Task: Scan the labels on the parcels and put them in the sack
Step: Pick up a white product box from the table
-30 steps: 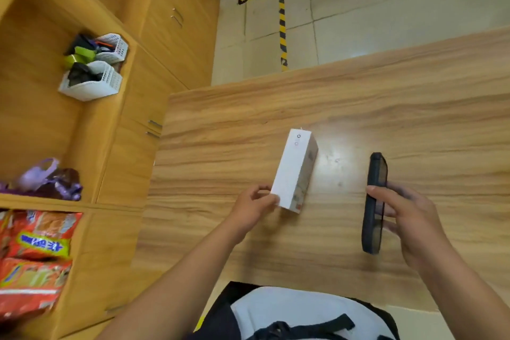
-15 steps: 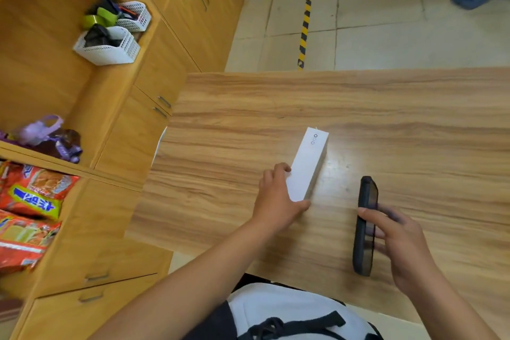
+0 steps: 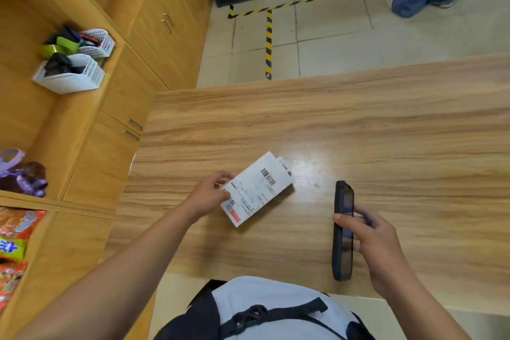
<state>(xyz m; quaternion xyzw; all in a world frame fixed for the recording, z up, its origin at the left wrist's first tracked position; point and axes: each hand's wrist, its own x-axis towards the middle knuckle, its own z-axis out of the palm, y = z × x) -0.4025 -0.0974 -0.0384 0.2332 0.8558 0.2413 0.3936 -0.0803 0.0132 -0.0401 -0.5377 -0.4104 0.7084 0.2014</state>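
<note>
Pinching parcel (image 3: 256, 189) edge, left hand (image 3: 211, 193); right hand (image 3: 375, 240) grips scanner (image 3: 343, 229) near front edge of wide table (image 3: 414, 132).

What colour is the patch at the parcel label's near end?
Red; it shows on the parcel in the head view.

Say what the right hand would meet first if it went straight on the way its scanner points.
Nothing, it seems: beyond the right hand and scanner lies only bare table; the parcel sits off to the left.
</note>
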